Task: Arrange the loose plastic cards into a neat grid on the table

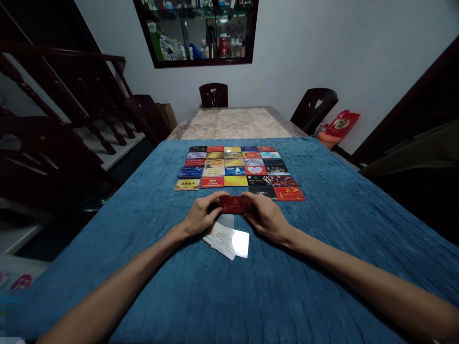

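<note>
A red card (234,204) with gold marks is held up between my two hands. My left hand (205,213) grips its left end, and my right hand (268,216) grips its right end. Just below it, a few white cards (224,239) lie loosely overlapped on the blue cloth, one catching a bright glare. Beyond my hands, rows of colourful cards (234,171) lie side by side in a grid. In the nearest row, a black card (263,192) and a red-orange card (289,193) lie at the right, close to my right hand.
The blue cloth (143,277) covers the near part of the table, and a patterned tabletop (233,123) shows at the far end. Dark wooden chairs (214,95) stand around it. On the right is a red bag (343,123); a stair railing (64,53) runs along the left.
</note>
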Demonstrator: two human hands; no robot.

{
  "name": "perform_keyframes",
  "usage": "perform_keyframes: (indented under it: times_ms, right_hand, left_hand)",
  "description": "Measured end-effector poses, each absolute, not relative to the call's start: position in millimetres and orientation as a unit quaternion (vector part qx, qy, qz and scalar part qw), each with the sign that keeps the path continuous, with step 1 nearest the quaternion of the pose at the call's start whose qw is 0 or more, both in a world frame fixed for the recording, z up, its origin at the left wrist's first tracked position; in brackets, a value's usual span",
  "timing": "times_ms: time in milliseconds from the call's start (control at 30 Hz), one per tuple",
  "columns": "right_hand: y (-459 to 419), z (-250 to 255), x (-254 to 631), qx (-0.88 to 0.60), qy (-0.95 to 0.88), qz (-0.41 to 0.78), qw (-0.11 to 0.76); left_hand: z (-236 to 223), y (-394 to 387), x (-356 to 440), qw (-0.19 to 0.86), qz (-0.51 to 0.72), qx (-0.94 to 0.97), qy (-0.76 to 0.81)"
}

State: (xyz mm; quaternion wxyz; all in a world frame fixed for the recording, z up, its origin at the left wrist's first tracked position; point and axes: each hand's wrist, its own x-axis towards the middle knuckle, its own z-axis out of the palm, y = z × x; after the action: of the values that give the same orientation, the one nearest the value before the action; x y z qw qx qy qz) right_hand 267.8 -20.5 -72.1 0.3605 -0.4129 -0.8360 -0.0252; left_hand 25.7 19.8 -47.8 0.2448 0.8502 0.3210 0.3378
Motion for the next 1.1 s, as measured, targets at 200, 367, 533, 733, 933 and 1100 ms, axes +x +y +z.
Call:
perform_keyframes:
  times_ms: [200,367,533,733,933,1100]
  right_hand:
    - [-19,-69,269,-0.426,-0.832,-0.102,0.341]
    - [-19,-59,278,-0.431,-0.827,-0.122,0.340]
    - [-22,-46,294,-0.430,-0.815,-0.141,0.362]
    - [-29,-37,317,-0.426,-0.816,-0.167,0.354]
    - [-32,-33,345,-0.413,-0.822,-0.180,0.348]
    - [-31,-33,367,-0.420,-0.823,-0.172,0.341]
  left_hand:
    - [-46,19,31,0.224,0.349,0.851,0.322]
    - [-47,19,38,0.180,0.374,0.852,0.320]
    - [-41,18,49,0.127,0.375,0.874,0.283]
    - [-29,17,70,0.056,0.350,0.902,0.244]
    - [-25,26,94,-0.003,0.342,0.918,0.201]
    - [-19,32,117,-0.043,0.295,0.935,0.194]
